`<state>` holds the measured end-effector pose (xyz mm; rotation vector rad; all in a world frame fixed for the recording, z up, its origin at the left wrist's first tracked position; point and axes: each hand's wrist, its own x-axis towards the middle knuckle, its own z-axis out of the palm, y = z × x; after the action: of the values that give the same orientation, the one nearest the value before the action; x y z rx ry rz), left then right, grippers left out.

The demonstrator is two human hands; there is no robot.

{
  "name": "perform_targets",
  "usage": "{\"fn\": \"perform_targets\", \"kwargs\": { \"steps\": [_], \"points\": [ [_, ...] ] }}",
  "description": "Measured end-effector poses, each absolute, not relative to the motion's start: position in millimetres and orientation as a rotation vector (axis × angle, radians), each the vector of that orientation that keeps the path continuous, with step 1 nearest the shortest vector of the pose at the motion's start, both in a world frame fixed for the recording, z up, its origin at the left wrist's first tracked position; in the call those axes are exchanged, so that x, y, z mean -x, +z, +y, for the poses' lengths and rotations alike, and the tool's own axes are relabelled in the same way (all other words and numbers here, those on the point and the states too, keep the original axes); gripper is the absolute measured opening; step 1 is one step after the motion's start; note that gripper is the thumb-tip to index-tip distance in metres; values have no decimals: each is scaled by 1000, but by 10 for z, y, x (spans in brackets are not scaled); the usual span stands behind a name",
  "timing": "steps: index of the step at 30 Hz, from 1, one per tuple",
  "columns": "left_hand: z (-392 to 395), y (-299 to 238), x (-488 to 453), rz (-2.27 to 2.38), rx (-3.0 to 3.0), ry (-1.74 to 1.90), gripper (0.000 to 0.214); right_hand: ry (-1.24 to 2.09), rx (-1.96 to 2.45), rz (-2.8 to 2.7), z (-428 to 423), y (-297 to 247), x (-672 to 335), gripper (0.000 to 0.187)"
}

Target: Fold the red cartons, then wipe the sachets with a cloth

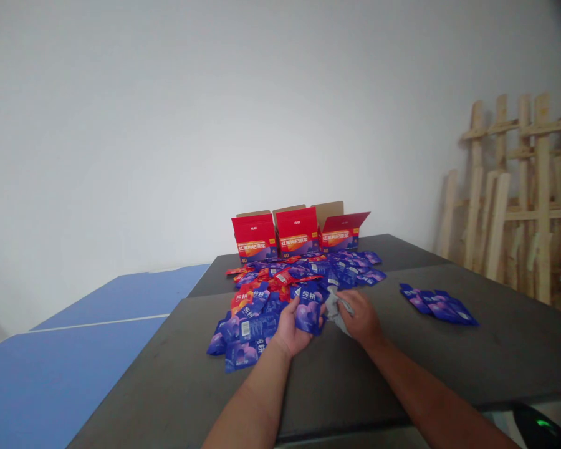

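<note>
One pouch: left hand | pile: apart from table edge (left)

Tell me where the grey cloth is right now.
In the head view, the grey cloth is in the right hand, over the dark table, just right of the blue pouch in the left hand.

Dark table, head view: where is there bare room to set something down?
Bare dark table shows between the forearms, between the right hand and the blue pouches at right, and between the pouch pile and the left edge. The middle is crowded: the pile runs from beside the left hand back to the red boxes.
</note>
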<state>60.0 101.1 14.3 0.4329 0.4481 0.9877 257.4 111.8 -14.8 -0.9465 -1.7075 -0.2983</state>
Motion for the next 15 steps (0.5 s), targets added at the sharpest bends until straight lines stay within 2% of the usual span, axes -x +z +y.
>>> {"fn": "perform_targets", "kwargs": {
  "steps": [3,8,15],
  "points": [
    [1016,146,-588,413,-404,972,41,-330,762,-1926,971,-112,-2414,28],
    [994,132,-575,429,-431,854,50,-484,558,-2153,795,-89,-2188,31],
    [897,144,-703,516,-566,760,48,-459,562,-2183,792,-126,-2151,32]
  ]
}}
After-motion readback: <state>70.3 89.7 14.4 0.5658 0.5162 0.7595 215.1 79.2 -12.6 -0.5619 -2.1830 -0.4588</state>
